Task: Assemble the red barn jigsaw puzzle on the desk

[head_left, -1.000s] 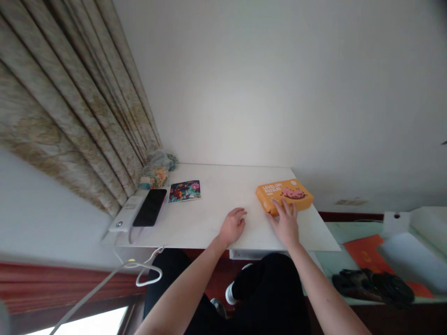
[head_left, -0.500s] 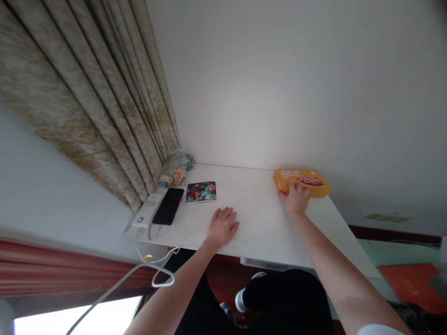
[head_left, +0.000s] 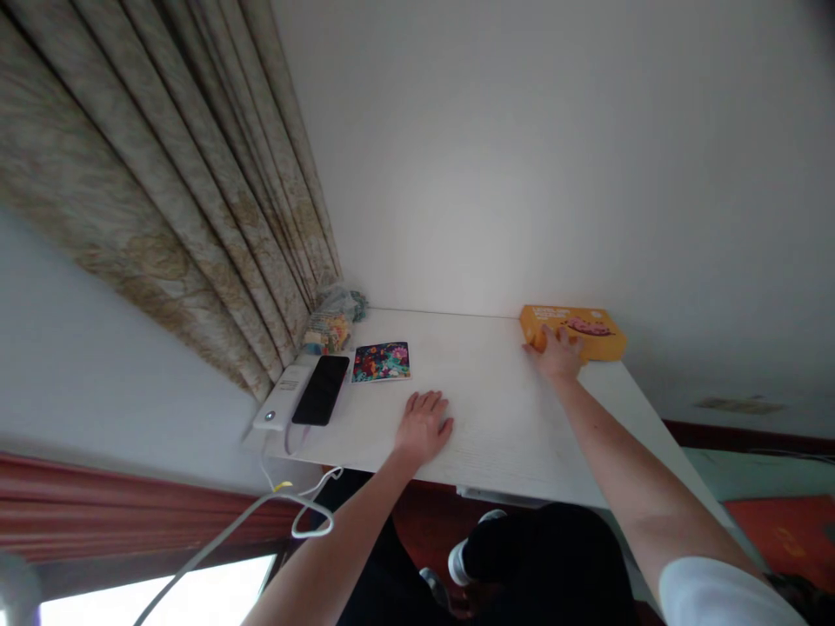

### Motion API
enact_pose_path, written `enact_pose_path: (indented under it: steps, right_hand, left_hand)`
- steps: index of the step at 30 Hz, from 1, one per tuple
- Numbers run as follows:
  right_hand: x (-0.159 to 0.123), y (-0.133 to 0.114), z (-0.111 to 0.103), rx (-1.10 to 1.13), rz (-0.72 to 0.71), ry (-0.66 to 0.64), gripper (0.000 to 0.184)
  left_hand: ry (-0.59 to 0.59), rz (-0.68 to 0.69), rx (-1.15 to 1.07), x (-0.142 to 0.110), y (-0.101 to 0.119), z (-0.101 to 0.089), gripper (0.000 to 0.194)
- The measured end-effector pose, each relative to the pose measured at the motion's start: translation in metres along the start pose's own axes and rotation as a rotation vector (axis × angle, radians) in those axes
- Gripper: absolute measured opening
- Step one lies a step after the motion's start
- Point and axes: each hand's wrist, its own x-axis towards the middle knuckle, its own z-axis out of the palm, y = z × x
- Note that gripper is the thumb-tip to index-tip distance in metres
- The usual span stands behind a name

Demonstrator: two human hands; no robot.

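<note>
This looks like a room in a home: long patterned curtains (head_left: 163, 200) hang at upper left, beside a small white tabletop (head_left: 496, 435) holding a smartphone (head_left: 320, 390).

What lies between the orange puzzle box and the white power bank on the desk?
The head view shows a colourful floral card and a black smartphone on the white desk, between the orange puzzle box and the white power bank.

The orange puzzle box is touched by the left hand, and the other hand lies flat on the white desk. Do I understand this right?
Not quite: the head view shows the right hand touching the orange puzzle box, not the left. The left hand does lie flat on the white desk.
</note>
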Motion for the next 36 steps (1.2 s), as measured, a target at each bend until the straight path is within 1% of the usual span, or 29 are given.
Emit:
enact_pose_path:
  steps: [2,3,6,8,11,13,16,19,22,24,26,28,31,33,36]
  right_hand:
    - [-0.012,0.002,-0.001,0.044,0.006,-0.014,0.079]
    - [-0.024,0.004,-0.001,0.08,0.0,-0.003,0.08]
    - [-0.074,0.016,0.002,0.236,-0.066,0.09,0.075]
    - [-0.112,0.026,0.005,0.325,-0.107,0.131,0.067]
    - [-0.157,0.033,0.004,0.381,-0.132,0.108,0.056]
    - [-0.173,0.032,0.0,0.363,-0.169,0.066,0.048]
    - [-0.18,0.024,-0.007,0.261,-0.249,0.027,0.04]
    - [-0.179,0.016,-0.012,0.168,-0.267,0.014,0.04]
    - [-0.179,0.013,-0.015,0.135,-0.256,0.009,0.041]
    - [-0.179,0.012,-0.017,0.136,-0.249,0.009,0.04]
    - [-0.179,0.011,-0.018,0.144,-0.244,0.008,0.038]
    - [-0.179,0.01,-0.019,0.147,-0.241,0.006,0.037]
    - [-0.178,0.009,-0.02,0.147,-0.237,0.0,0.036]
    - [-0.178,0.009,-0.02,0.147,-0.234,-0.001,0.036]
    - [-0.179,0.008,-0.019,0.145,-0.234,0.007,0.035]
  left_hand:
    - [-0.005,-0.001,-0.003,0.0,0.001,-0.001,0.032]
    - [-0.006,-0.002,-0.003,0.0,0.001,-0.002,0.032]
    - [-0.004,0.001,0.001,0.001,0.0,-0.002,0.032]
    - [-0.001,0.004,0.002,0.001,-0.001,-0.001,0.032]
    - [-0.001,0.001,-0.005,0.001,-0.002,0.0,0.032]
    - [-0.006,-0.002,-0.014,0.001,-0.001,0.001,0.034]
    - [-0.022,0.001,-0.042,0.002,-0.003,0.0,0.037]
    - [-0.015,-0.04,-0.048,0.008,-0.013,-0.008,0.043]
    - [0.007,-0.156,0.069,0.018,-0.034,-0.024,0.053]
    - [-0.007,-0.267,0.168,0.025,-0.049,-0.035,0.059]
    - [-0.018,-0.35,0.239,0.032,-0.064,-0.044,0.066]
    - [-0.066,-0.414,0.269,0.039,-0.077,-0.049,0.071]
    - [-0.201,-0.479,0.241,0.049,-0.09,-0.053,0.07]
    - [-0.254,-0.48,0.221,0.055,-0.095,-0.056,0.067]
    - [-0.276,-0.439,0.259,0.058,-0.099,-0.061,0.062]
